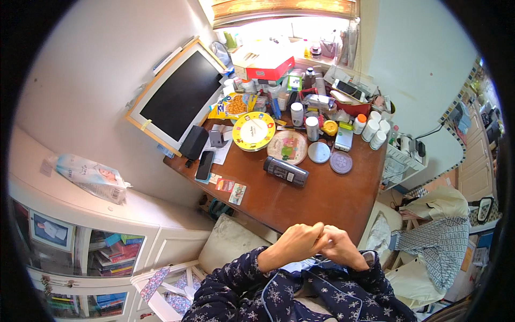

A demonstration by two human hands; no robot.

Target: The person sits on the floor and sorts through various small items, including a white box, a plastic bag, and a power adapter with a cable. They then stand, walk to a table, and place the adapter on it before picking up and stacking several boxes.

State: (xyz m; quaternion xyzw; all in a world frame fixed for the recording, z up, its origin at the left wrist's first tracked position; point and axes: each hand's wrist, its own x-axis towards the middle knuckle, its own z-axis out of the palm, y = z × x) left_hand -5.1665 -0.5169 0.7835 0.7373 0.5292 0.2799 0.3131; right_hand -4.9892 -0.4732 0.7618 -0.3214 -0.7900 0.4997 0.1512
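Observation:
My left hand (293,246) and my right hand (341,245) meet in front of my chest, fingers curled and touching, just past the near edge of a brown wooden table (322,205). Whether anything small is between the fingers cannot be seen. A dark tumbler (286,171) lies on its side on the table ahead of them. Beyond it are a round picture-printed lid (287,147), a white round lid (319,152), a purple-grey round coaster (340,162) and a yellow-rimmed bowl (254,131). Pale cord-like loops (318,259) show below my hands.
A smartphone (205,165) and small cards (237,194) lie at the table's left. Several white bottles (370,130), a red box (270,69) and a snack bag (237,104) crowd the far side. A framed black panel (181,96) leans against the wall. Clothes-draped chairs (434,245) stand right.

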